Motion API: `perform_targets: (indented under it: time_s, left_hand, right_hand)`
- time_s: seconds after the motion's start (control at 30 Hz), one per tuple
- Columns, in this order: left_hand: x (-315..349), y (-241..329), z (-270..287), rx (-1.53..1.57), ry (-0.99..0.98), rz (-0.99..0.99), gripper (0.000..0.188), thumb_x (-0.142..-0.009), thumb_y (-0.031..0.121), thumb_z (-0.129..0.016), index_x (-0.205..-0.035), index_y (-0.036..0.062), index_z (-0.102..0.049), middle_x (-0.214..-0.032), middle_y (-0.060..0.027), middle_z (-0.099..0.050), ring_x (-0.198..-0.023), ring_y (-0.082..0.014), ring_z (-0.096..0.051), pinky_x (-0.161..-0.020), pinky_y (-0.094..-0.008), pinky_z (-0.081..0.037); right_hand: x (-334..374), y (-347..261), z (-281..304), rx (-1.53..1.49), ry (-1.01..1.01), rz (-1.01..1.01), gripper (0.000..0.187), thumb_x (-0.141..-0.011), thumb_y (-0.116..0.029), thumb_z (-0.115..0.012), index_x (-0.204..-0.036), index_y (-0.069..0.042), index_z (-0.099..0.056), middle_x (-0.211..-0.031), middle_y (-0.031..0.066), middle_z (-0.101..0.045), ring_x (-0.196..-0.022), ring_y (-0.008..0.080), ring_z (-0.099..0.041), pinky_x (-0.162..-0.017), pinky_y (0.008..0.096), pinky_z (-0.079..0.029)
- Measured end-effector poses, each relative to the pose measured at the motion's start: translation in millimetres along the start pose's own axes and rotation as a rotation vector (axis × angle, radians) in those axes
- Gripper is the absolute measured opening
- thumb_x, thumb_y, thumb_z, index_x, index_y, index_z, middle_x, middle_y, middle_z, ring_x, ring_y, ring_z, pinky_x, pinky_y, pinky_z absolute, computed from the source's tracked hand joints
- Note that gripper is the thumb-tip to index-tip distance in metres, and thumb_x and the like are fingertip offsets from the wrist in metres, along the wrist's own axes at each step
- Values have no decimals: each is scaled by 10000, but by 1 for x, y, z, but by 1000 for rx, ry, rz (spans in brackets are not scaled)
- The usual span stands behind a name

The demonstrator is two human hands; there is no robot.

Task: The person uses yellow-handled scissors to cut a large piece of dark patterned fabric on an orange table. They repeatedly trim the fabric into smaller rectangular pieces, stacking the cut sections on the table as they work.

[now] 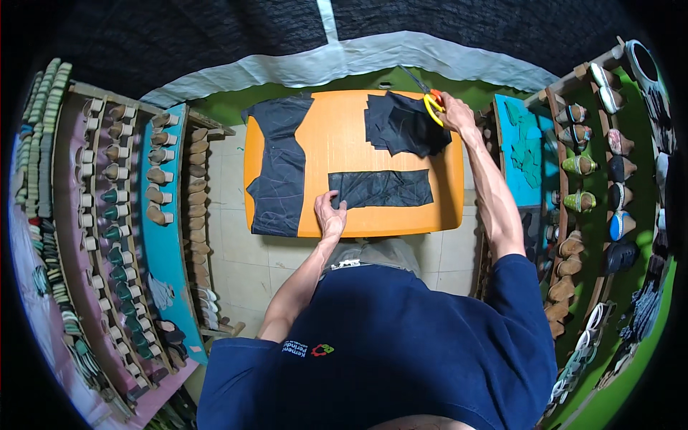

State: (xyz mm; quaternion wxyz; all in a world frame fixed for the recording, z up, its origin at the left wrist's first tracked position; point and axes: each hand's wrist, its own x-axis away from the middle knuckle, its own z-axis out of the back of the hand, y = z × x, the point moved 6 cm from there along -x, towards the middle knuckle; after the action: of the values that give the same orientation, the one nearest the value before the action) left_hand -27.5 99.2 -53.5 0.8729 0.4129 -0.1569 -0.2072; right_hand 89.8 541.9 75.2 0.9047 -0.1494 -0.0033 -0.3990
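My right hand (457, 113) is closed around scissors (432, 104) with yellow and orange handles, at the table's far right corner. Their blades point away, up and to the left, past the far edge. Just below them lies a pile of cut black fabric pieces (401, 125). My left hand (331, 215) rests at the near edge of the table, thumb and fingers apart, touching the left end of a rectangular black fabric piece (383, 188). A larger, irregularly cut dark fabric sheet (279, 175) with faint marked lines covers the table's left side.
An orange table (337, 136) stands before me on a tiled floor (240, 251). Racks of shoe lasts (159, 175) line the left. To the right, a blue shelf (510, 154) holds green scraps (529, 154), beside racks of shoes (579, 165). A dark curtain (430, 29) hangs behind.
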Motion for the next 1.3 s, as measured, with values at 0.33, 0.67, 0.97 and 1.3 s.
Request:
perform_targets:
  time_s: [0.33, 0.67, 0.97, 1.3]
  left_hand:
    - [30, 82, -54, -363, -540, -619, 586, -943, 113, -537, -1516, 126, -414, -1625, -136, -282, -1506, -380, -216, -1195, -613, -182]
    - [22, 59, -72, -678, -710, -637, 654, -993, 405, -499, -1578, 185, -307, -1672, -96, -176, -1536, -361, -129, -1183, -648, -149]
    - [12, 69, -59, -370, -551, -595, 442, -936, 191, -618, -1376, 146, -603, -1511, -113, -486, -1429, -375, -386, -1140, -652, -272]
    - [11, 68, -60, -378, -610, -612, 337, -957, 149, -579, -1278, 161, -684, -1409, -55, -603, -1417, -343, -423, -1125, -708, -241]
  right_hand:
    - [243, -24, -110, -538, -346, -374, 741, -691, -733, -767, -972, -52, -689, -856, 142, -699, -847, 288, -687, -771, 407, -521]
    - [366, -67, -160, -645, -536, -541, 786, -746, -779, -675, -998, -35, -698, -980, 208, -723, -953, 355, -697, -844, 453, -518]
    - [344, -112, -196, -1298, -596, -767, 753, -796, -783, -639, -827, -32, -585, -609, -2, -491, -475, 103, -517, -461, 248, -496]
    - [347, -119, -179, -1305, -594, -790, 835, -757, -836, -621, -859, -8, -594, -654, 9, -498, -515, 109, -530, -499, 253, -506]
